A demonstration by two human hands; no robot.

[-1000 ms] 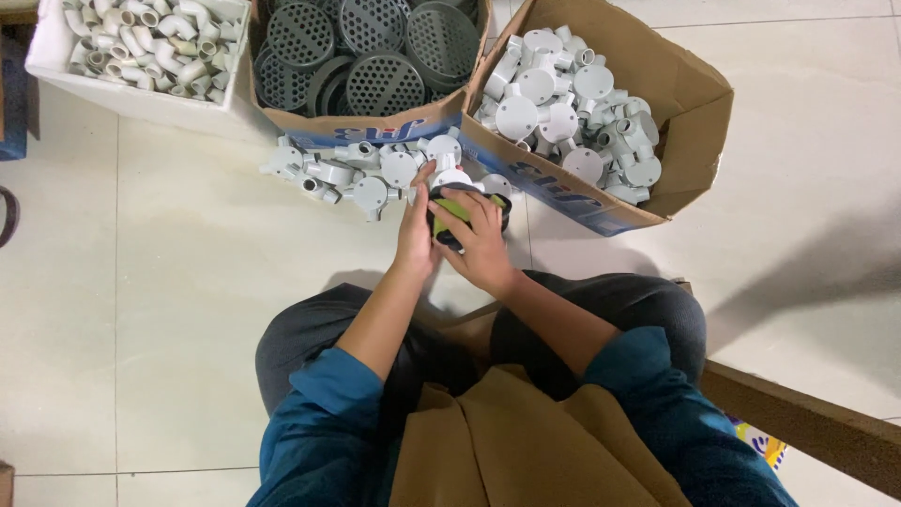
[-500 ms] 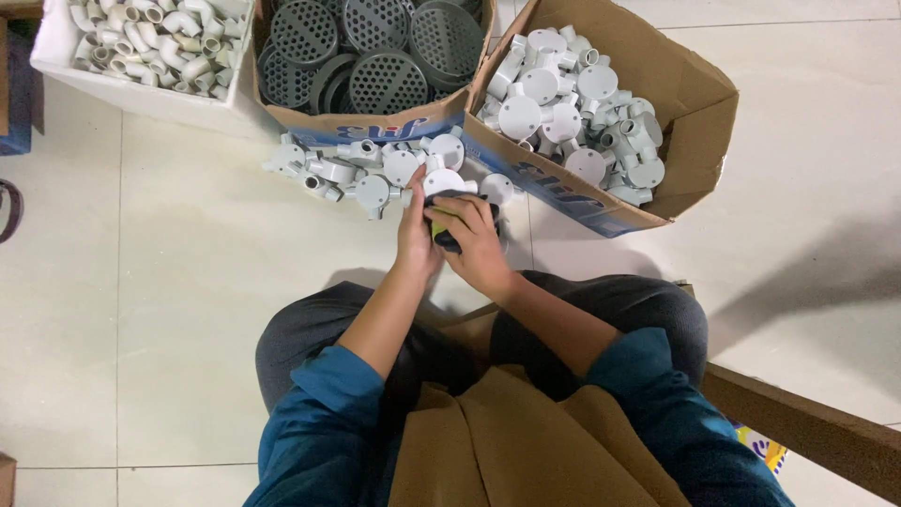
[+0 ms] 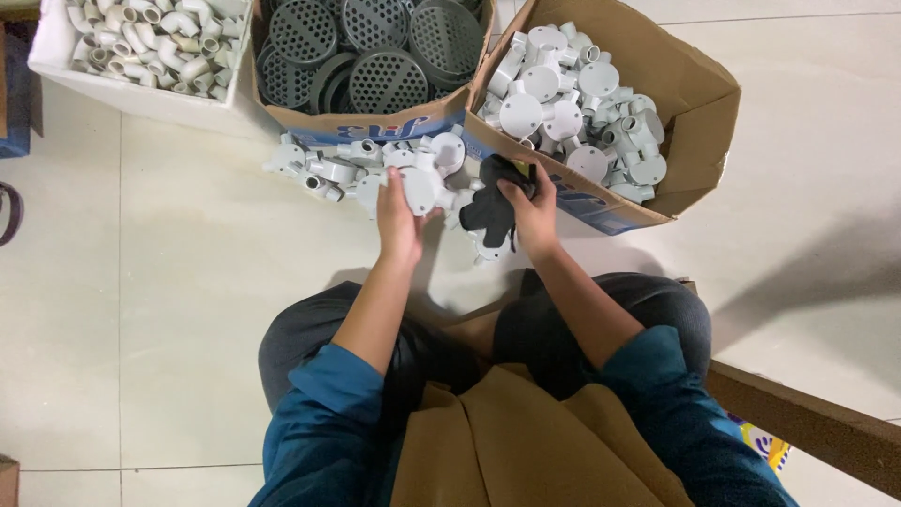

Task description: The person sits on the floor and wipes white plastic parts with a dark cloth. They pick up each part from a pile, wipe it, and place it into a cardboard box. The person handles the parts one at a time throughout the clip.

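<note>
My left hand (image 3: 399, 221) grips a white round junction box fitting (image 3: 419, 184) at the edge of a loose pile of white plastic fittings (image 3: 328, 167) on the floor. My right hand (image 3: 532, 214) holds a black cloth (image 3: 492, 200) just in front of the right cardboard box (image 3: 699, 108), which is full of white round junction boxes (image 3: 563, 103). The two hands are apart, about a hand's width between them.
A middle cardboard box (image 3: 375, 122) holds dark grey perforated round discs (image 3: 385, 52). A white box (image 3: 131, 94) at the far left holds small white pipe elbows (image 3: 150, 42). A wooden edge (image 3: 807, 418) runs at the lower right. My knees are below the hands.
The hands, held together on one fitting and the cloth, have separated: the left now holds the white fitting by the pile, the right carries the black cloth toward the right box.
</note>
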